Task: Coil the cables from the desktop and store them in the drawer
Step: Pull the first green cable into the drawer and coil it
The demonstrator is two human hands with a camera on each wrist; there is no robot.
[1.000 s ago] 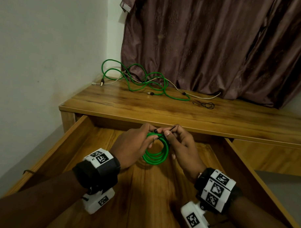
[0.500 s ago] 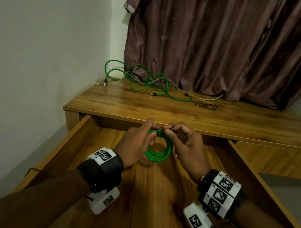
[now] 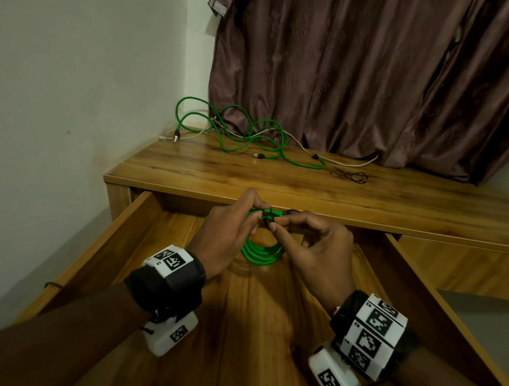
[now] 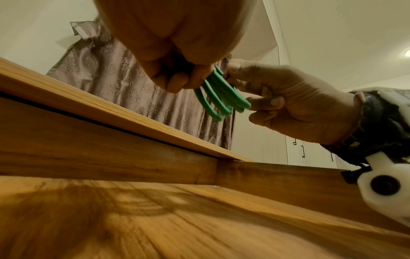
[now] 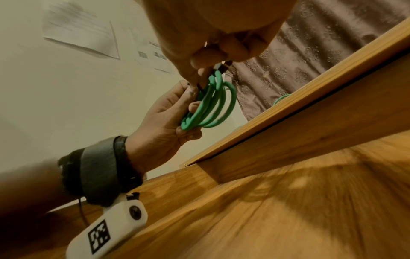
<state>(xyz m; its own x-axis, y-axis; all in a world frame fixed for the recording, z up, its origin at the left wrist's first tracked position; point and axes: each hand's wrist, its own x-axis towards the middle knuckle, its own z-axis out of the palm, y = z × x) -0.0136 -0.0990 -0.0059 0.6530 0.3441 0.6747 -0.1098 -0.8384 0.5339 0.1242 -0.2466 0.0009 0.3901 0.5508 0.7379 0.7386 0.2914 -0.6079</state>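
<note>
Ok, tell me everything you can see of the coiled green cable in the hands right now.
The coiled green cable is a smooth, rubbery-looking cord wound into several small round loops, hanging upright above the open drawer floor without touching it. The left hand grips one side of the loops; the right hand pinches a thin dark tie wrapped around the top. A dark plug end pokes out there.

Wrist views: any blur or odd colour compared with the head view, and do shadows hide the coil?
Left wrist view: drawer floor smeared, yellowish cast, ceiling light flares at the right edge. Right wrist view: wall papers blurred. Head view: dim but sharp; coiled green cable stays readable in all three, its shadow falling on the wood.
</note>
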